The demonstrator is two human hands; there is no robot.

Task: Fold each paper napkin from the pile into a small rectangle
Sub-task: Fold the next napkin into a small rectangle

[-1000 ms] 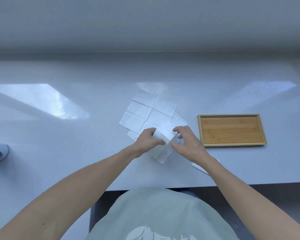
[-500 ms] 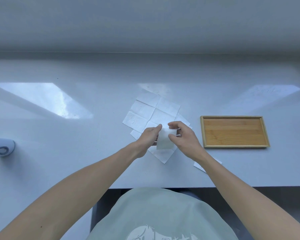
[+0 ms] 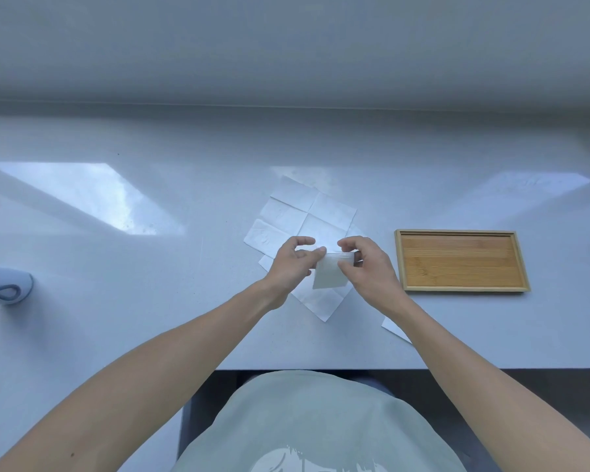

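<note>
Head view: I'm seeing both hands pinching one folded napkin point(image 3: 329, 275), lifted just above the pile. Left hand point(image 3: 292, 264) is gripping its left top corner with thumb and fingers; right hand point(image 3: 367, 267) is gripping the top right edge and the side. The napkin is hanging between them as a small rectangle. Pile of unfolded napkins point(image 3: 305, 219) is lying flat on the counter point(image 3: 184, 284) directly under and beyond the hands, creases showing. Wooden tray point(image 3: 460, 260) is sitting just right of the right hand. Another paper corner point(image 3: 394, 328) is peeking out beside the right forearm.
</note>
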